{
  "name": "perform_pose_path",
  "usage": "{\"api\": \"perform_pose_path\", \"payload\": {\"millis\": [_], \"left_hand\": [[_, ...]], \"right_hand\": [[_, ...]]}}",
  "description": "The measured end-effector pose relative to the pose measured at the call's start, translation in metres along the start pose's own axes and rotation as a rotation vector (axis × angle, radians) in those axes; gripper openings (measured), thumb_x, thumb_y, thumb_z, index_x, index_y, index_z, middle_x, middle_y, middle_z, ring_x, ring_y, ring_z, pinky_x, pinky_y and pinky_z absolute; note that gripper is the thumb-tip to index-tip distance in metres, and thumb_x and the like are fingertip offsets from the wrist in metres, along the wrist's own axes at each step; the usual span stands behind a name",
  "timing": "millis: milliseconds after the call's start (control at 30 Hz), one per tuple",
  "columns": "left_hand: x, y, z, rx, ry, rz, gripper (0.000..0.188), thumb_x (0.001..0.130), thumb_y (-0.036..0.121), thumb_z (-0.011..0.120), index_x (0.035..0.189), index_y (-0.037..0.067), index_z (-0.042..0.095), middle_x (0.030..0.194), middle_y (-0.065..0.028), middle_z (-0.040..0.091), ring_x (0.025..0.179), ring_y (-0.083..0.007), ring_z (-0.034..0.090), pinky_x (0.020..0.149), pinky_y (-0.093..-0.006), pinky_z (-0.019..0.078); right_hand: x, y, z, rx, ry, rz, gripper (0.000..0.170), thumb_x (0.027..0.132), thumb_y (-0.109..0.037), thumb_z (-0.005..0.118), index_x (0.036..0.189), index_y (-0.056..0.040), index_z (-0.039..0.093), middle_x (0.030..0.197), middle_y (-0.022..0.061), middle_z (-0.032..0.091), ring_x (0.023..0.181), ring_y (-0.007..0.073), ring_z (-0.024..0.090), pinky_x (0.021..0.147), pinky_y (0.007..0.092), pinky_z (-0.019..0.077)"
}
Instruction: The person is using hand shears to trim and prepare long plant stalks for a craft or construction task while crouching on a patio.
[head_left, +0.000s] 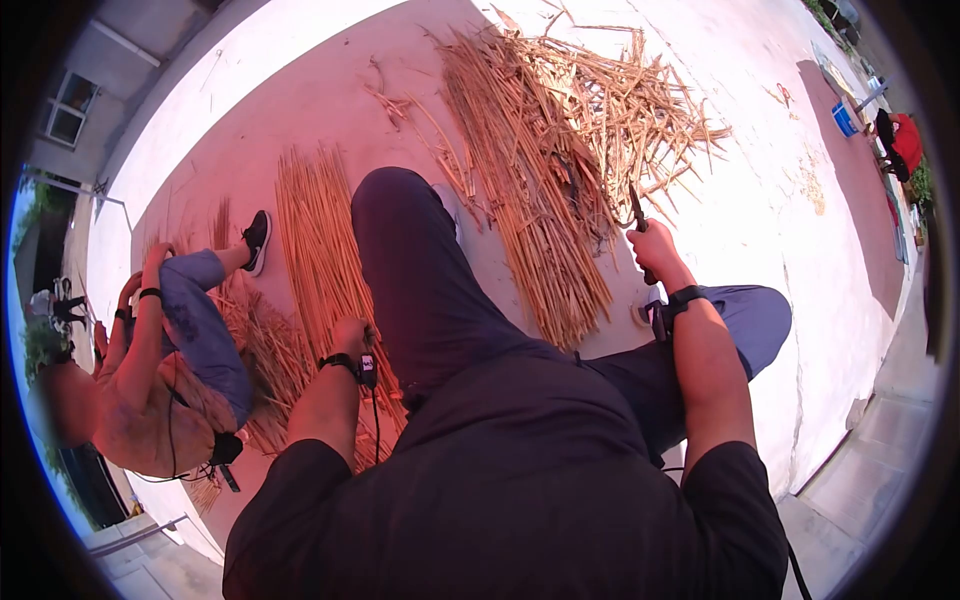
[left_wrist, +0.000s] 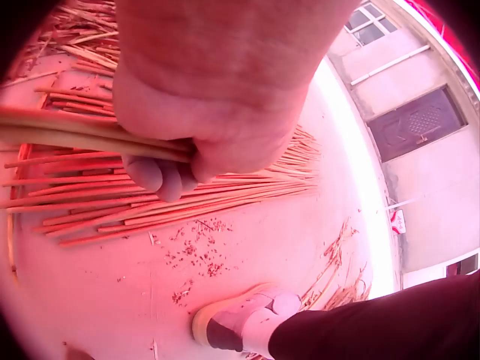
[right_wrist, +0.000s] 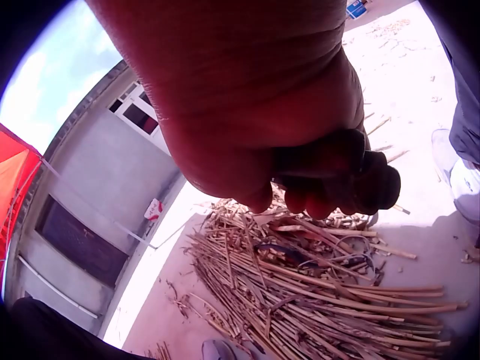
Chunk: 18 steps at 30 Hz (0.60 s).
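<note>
My left hand (head_left: 350,338) grips a few thin dry stalks (left_wrist: 82,139), which stick out past the curled fingers in the left wrist view. Below that hand lies a long row of straight stalks (head_left: 318,230) on the ground. My right hand (head_left: 655,250) holds a dark hand tool (head_left: 637,207) with a narrow front end pointing away from me. Its thick dark handle (right_wrist: 379,182) shows under the palm in the right wrist view; the kind of tool I cannot tell. A second pile of stalks (head_left: 520,190) lies ahead, between my legs.
Loose, broken stalks (head_left: 650,110) are heaped beyond the second pile in sunlight. At the left sits another person (head_left: 165,390) beside more stalks. A blue bucket (head_left: 845,120) stands far right. My shoe (left_wrist: 240,319) rests near the left row.
</note>
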<state>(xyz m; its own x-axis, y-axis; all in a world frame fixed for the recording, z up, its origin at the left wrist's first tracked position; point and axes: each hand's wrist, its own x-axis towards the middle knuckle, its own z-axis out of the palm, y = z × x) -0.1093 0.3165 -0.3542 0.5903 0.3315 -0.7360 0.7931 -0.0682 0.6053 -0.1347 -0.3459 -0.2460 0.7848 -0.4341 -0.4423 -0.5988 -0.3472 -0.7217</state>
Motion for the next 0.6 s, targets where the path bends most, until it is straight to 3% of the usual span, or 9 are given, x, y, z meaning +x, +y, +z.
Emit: {"api": "perform_pose_path", "payload": {"millis": [100,233,267,300,367,400,500,533,600], "left_hand": [[-0.01,0.024,0.001,0.01,0.088,-0.081,0.009,0.094,0.005,0.053,0.088,0.0,0.057,0.07,-0.0128,0.062,0.054,-0.0242,0.061,0.048,-0.0363,0.0494],[-0.006,0.024,-0.013,0.281,0.072,-0.197,0.01,0.093,0.005,0.054,0.088,-0.001,0.059,0.071,-0.0152,0.065,0.055,-0.0264,0.063,0.047,-0.0391,0.0512],[0.037,-0.001,-0.027,0.131,0.111,-0.206,0.011,0.094,0.006,0.053,0.089,-0.001,0.06,0.072,-0.0153,0.065,0.054,-0.0268,0.063,0.047,-0.0409,0.052],[0.036,0.0,-0.029,0.141,0.105,-0.206,0.011,0.094,0.006,0.053,0.089,-0.001,0.06,0.072,-0.0153,0.065,0.054,-0.0268,0.063,0.047,-0.0409,0.052],[0.033,0.0,-0.03,0.198,0.101,-0.098,0.013,0.094,0.007,0.052,0.088,0.0,0.061,0.073,-0.0153,0.066,0.057,-0.0272,0.065,0.05,-0.0416,0.0539],[0.037,0.001,-0.035,0.274,0.08,-0.177,0.012,0.094,0.007,0.052,0.089,0.003,0.063,0.075,-0.0151,0.067,0.061,-0.0278,0.068,0.054,-0.0398,0.0555],[0.041,0.007,-0.042,0.274,0.113,-0.155,0.008,0.092,0.008,0.055,0.09,0.005,0.063,0.074,-0.0119,0.064,0.062,-0.0259,0.065,0.056,-0.0386,0.0543],[0.04,0.015,-0.044,0.238,0.118,-0.107,0.007,0.092,0.008,0.056,0.09,0.006,0.063,0.074,-0.0109,0.063,0.062,-0.0252,0.064,0.057,-0.0382,0.0539],[0.038,0.036,-0.052,0.121,0.089,0.014,0.005,0.091,0.009,0.058,0.09,0.008,0.062,0.073,-0.0087,0.06,0.062,-0.0239,0.062,0.059,-0.0374,0.053]], "right_hand": [[0.001,0.001,0.002,0.024,-0.032,0.014,0.019,0.093,-0.015,0.067,0.088,-0.0032,0.052,0.061,0.0032,0.051,0.045,0.0149,0.047,0.042,0.0355,0.0393],[0.017,0.017,0.007,-0.086,-0.001,-0.044,0.021,0.093,-0.016,0.067,0.088,-0.002,0.052,0.061,0.004,0.052,0.046,0.0159,0.05,0.042,0.0353,0.0407],[0.015,0.014,0.007,-0.086,0.001,-0.053,0.022,0.093,-0.016,0.067,0.088,-0.0013,0.052,0.061,0.0039,0.052,0.045,0.0161,0.05,0.042,0.0358,0.041],[0.014,0.011,0.006,-0.082,0.006,-0.044,0.022,0.093,-0.016,0.067,0.088,-0.0013,0.052,0.061,0.0039,0.052,0.045,0.0161,0.05,0.042,0.0358,0.041],[0.012,0.005,0.004,-0.141,-0.009,0.011,0.036,0.089,-0.028,0.072,0.092,0.0062,0.062,0.072,0.0211,0.065,0.062,0.0324,0.066,0.061,0.0456,0.0519],[0.01,0.002,0.002,-0.145,-0.038,0.055,0.04,0.089,-0.031,0.072,0.095,0.0073,0.062,0.081,0.0253,0.067,0.07,0.0356,0.068,0.066,0.0464,0.053],[0.006,-0.007,0.003,-0.25,0.007,-0.016,0.039,0.09,-0.03,0.072,0.098,0.0067,0.063,0.086,0.0277,0.068,0.078,0.0391,0.069,0.072,0.047,0.0533],[0.007,-0.008,0.003,-0.23,0.022,-0.061,0.027,0.093,-0.021,0.07,0.085,0.0007,0.055,0.062,0.0068,0.057,0.047,0.0167,0.053,0.046,0.0376,0.0438],[0.009,-0.01,0.004,-0.202,0.013,-0.083,0.027,0.093,-0.021,0.07,0.085,0.0007,0.055,0.063,0.0066,0.057,0.048,0.0166,0.054,0.046,0.0372,0.0439]]}}
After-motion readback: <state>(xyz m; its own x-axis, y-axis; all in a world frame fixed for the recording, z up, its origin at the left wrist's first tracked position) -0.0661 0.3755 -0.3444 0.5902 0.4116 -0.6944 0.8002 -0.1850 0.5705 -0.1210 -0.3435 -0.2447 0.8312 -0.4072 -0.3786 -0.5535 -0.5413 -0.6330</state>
